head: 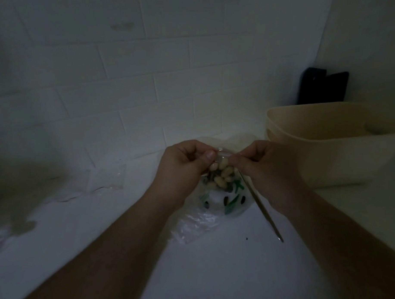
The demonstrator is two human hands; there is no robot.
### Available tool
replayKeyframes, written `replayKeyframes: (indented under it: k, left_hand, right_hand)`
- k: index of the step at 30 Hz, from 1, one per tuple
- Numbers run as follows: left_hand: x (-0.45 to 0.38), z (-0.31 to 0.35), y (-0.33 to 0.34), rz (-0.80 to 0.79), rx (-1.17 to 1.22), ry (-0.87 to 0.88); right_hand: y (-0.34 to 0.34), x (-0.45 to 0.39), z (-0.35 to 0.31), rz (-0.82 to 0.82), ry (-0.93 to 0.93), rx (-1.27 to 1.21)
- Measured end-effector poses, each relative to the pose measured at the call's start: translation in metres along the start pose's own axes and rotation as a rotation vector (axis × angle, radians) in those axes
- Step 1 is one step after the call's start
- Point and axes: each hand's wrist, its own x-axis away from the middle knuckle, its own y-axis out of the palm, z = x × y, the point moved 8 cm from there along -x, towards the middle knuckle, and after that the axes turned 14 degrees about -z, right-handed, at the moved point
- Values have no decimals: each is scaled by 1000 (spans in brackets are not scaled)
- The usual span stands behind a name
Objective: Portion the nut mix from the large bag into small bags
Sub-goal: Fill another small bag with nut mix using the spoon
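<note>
One camera only, worn on the person's head, wide-angle. Looks forward and down along both forearms onto the white counter (218, 271), facing the tiled wall (122, 73) behind it. Close in: left hand (183, 165) and right hand (266, 167) sit mid-frame. Edges bowed, light dim.

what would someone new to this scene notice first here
At the centre, the left hand and right hand pinch the top edge of a small clear plastic bag of pale and dark nuts, held above a larger clear bag printed in green on the white counter. A thin metal utensil handle slants down from the right hand. At right stands a large beige plastic tub, against a white tiled wall.
</note>
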Motion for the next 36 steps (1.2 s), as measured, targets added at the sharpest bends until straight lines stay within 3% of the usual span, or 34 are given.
replayKeyframes:
  k: [7,12,17,23,27,32,36]
  left_hand:
    - [1,3,-4,62,57,17]
    - [2,8,6,-12,42,44]
    - [1,-1,12,-76,199,-67]
    - [-1,-3,12,-53,289,-11]
    - [0,0,10,-39,292,10]
    - [-1,0,9,-33,204,24]
    - [-2,0,12,-70,287,37]
  right_hand:
    - [11,3,-3,-109,-21,-78]
    - [26,7,-10,-261,-65,-118]
    - [18,1,1,-147,-76,-345]
    - [22,-2,11,-141,12,-610]
    - [21,-2,7,-169,-32,-593]
    - [24,1,-1,-239,-120,-348]
    - [29,-2,4,-279,-89,-388]
